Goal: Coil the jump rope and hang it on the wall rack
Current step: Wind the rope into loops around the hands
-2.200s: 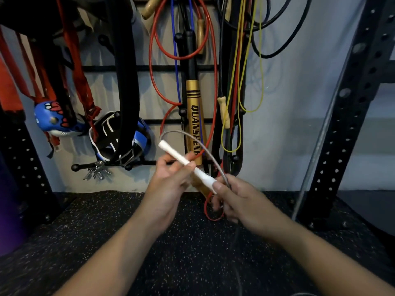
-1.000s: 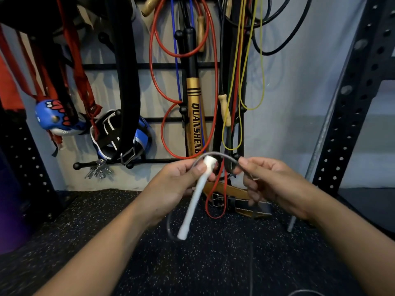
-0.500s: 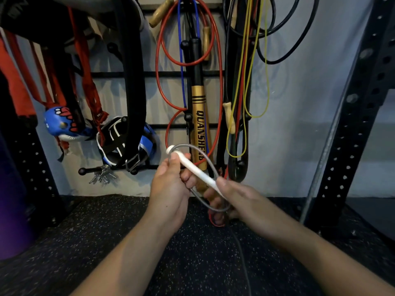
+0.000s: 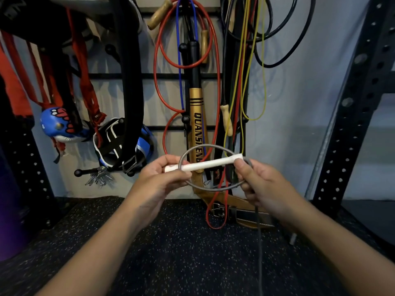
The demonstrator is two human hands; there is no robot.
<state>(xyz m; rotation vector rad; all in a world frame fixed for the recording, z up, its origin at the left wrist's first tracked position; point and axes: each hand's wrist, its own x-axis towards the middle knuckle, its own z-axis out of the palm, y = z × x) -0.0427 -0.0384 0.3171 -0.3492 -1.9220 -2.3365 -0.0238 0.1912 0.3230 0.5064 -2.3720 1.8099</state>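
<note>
A white jump rope handle (image 4: 206,164) lies almost level between my two hands. My left hand (image 4: 162,178) pinches its left end. My right hand (image 4: 259,180) grips the right end together with the grey rope (image 4: 213,188). The rope forms one oval loop around the handle, then runs down from my right hand toward the floor (image 4: 259,242). The black wall rack (image 4: 162,76) with knobbed pegs is straight ahead, behind my hands.
Red, blue, yellow and black ropes (image 4: 217,86) and a gold bat (image 4: 195,127) hang on the rack. Blue headgear (image 4: 119,146), red straps and keys (image 4: 99,178) hang at left. A leather belt (image 4: 241,212) lies on the speckled floor. A black perforated upright (image 4: 352,116) stands at right.
The handle has swung from tilted to nearly level and my hands have moved apart. The grey rope loop around the handle has widened.
</note>
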